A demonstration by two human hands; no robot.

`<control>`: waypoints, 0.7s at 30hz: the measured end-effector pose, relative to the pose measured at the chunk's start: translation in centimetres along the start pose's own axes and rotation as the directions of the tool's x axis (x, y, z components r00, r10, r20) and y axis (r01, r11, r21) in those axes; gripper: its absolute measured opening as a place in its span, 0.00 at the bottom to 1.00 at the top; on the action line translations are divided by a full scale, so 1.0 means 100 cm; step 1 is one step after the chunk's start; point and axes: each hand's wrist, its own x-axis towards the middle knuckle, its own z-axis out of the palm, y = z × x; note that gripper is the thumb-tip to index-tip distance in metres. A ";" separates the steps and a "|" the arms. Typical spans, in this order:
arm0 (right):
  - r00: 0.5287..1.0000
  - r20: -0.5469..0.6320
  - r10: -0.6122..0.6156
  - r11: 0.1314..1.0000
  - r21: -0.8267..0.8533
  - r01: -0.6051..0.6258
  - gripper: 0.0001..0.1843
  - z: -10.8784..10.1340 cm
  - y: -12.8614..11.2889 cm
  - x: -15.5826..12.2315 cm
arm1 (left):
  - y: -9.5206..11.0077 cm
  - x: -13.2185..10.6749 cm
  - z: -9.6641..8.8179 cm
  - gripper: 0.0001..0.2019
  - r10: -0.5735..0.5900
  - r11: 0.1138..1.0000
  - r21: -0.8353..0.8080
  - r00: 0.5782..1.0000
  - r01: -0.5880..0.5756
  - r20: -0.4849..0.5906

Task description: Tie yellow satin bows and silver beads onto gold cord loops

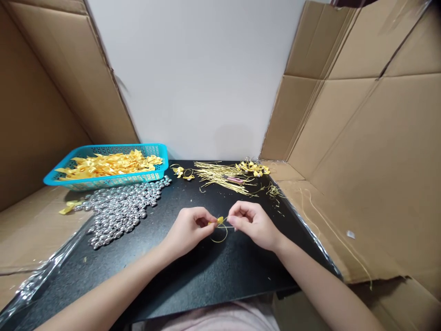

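Left hand [188, 230], right hand [253, 224]: pinched bow [219, 220]

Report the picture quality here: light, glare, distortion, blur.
Head view: soft, even light, faint shadows on the table; glints on the silver beads; wide-angle bending of the cardboard at the edges; the yellow ribbon and gold thread are too small to look sharp.

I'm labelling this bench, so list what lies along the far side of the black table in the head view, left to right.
Blue basket of yellow ribbons → loose yellow bows → bundle of gold threads → pile of yellow bows → cardboard wall.
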 end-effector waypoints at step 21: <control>0.974 0.091 -0.208 0.950 -0.216 0.224 0.06 0.002 -0.003 -0.006 | -0.001 0.003 0.003 0.05 -0.035 0.995 -0.101 0.986 0.019 -0.160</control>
